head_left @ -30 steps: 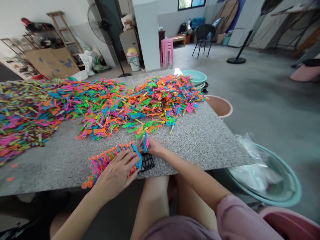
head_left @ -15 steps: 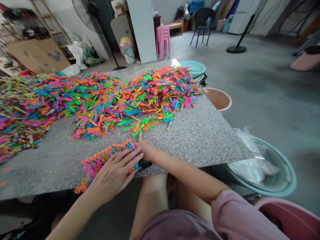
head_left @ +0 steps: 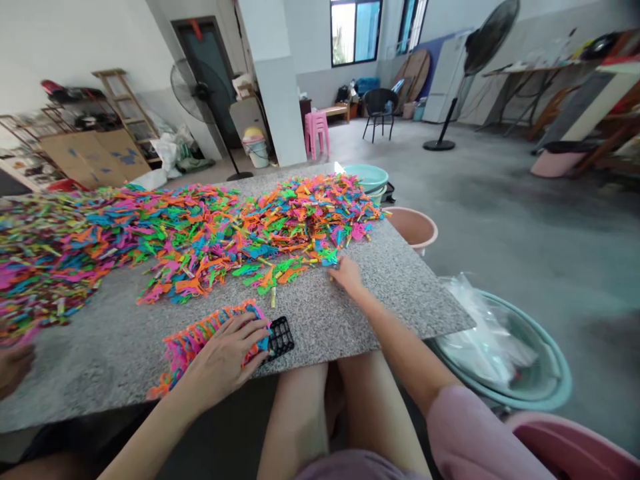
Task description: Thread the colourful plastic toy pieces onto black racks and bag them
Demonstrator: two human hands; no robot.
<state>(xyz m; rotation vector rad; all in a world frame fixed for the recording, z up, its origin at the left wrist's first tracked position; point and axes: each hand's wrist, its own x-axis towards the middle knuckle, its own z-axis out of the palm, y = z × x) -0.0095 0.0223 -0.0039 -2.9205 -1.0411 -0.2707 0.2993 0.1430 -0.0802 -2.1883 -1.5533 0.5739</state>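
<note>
My left hand (head_left: pixel 227 353) lies with its fingers stretched out over a tightly packed row of small bright plastic toys (head_left: pixel 200 332). The row is orange, pink, blue and green, and its right end stands in a black gridded tray (head_left: pixel 283 337), where several cells show. My right hand (head_left: pixel 348 277) is at the near right edge of a big heap of the same toys (head_left: pixel 300 207). Its thumb and fingers pinch together at a blue plastic toy (head_left: pixel 329 259), partly hidden by the fingertips. One yellow-labelled toy stem (head_left: pixel 273 297) sticks out between the heap and the tray.
Another person's hand (head_left: pixel 15 370) is at the left table edge. The speckled stone table (head_left: pixel 400 300) ends at my right, beside a brown basin (head_left: pixel 413 227) and a teal basin (head_left: pixel 555 373) holding plastic bags. Standing fans (head_left: pixel 493 37) and pink stools (head_left: pixel 317 130) are farther off.
My right hand has left the right end of the row and moved right and away to the heap's edge, uncovering the black tray. My left hand stays on the row. The view has tilted up.
</note>
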